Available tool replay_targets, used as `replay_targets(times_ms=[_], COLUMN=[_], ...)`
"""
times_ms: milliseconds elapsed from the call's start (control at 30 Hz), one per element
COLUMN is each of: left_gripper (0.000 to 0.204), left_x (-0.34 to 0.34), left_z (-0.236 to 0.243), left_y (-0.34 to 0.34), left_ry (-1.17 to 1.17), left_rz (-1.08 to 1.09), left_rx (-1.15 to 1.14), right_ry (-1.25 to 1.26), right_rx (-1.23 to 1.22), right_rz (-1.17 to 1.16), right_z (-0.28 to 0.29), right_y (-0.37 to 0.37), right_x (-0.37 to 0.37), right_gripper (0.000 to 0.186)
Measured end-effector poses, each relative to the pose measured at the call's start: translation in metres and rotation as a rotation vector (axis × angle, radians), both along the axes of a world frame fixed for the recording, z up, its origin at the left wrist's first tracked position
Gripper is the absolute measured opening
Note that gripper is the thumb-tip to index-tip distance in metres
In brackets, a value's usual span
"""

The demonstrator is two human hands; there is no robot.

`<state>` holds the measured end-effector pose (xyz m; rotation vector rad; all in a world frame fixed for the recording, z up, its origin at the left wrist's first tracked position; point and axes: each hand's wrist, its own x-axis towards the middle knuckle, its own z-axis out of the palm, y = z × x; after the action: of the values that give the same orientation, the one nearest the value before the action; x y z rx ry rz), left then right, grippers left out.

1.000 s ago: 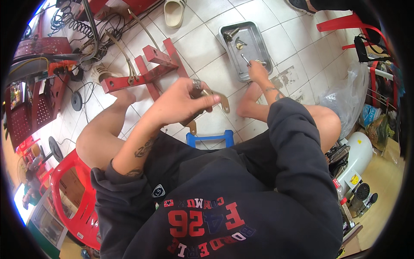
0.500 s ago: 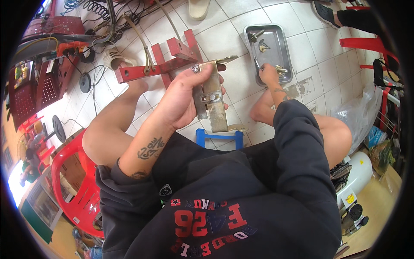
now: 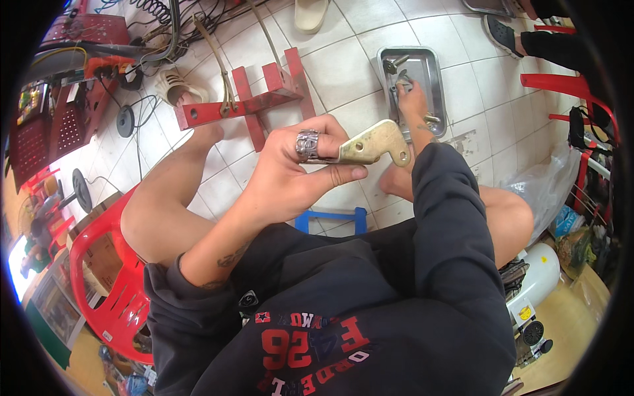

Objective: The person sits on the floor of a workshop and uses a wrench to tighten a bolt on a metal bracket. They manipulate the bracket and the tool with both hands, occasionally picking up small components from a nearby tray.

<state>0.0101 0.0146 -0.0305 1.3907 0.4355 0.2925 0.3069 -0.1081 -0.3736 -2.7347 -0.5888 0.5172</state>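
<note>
My left hand (image 3: 297, 158) is closed around a metal bracket (image 3: 380, 140) in front of my lap. Its brassy end plate, with a hooked tip and two holes, points to the right; the rest is mostly hidden by my fingers. A wide patterned ring circles one finger. My right hand (image 3: 415, 109) reaches into a grey metal tray (image 3: 430, 71) on the floor. Its fingertips pinch a small metal part (image 3: 403, 77), whose exact shape is hard to make out. Near the tray's far end lies a bolt-like piece (image 3: 399, 63), and brassy pieces (image 3: 431, 119) lie by my wrist.
A red metal frame (image 3: 254, 105) stands on the tiled floor (image 3: 356, 59) to the left. Close to my lap is a blue frame (image 3: 330, 214). A red chair (image 3: 112, 284) stands at left. Another person's shoe (image 3: 500, 36) shows at far right.
My left hand has turned the bracket so its hooked end plate faces up and right. My right hand has moved farther up the tray, from its near end toward the middle.
</note>
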Motion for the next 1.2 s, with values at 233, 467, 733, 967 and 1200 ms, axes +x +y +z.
replay_targets(times_ms=[233, 467, 733, 967, 1200], left_gripper=[0.017, 0.026, 0.038, 0.034, 0.026], left_x=[-0.001, -0.008, -0.019, -0.028, -0.021], left_z=[0.005, 0.016, 0.044, 0.047, 0.048], left_y=[0.000, 0.004, 0.009, 0.015, 0.009], left_ry=[-0.062, -0.026, -0.118, -0.076, 0.067], left_rz=[0.101, 0.119, 0.062, 0.041, -0.029], left_rx=[-0.064, -0.098, -0.419, -0.479, -0.296], right_ry=[0.037, 0.107, 0.785, 0.990, 1.158], right_rx=[0.081, 0.448, 0.412, 0.603, 0.777], right_rz=[0.123, 0.189, 0.048, 0.169, 0.456], right_z=[-0.014, 0.086, 0.293, 0.386, 0.396], right_y=[-0.008, -0.002, -0.010, -0.012, -0.005], right_x=[0.016, 0.058, 0.032, -0.077, -0.085], right_gripper=[0.031, 0.027, 0.017, 0.018, 0.017])
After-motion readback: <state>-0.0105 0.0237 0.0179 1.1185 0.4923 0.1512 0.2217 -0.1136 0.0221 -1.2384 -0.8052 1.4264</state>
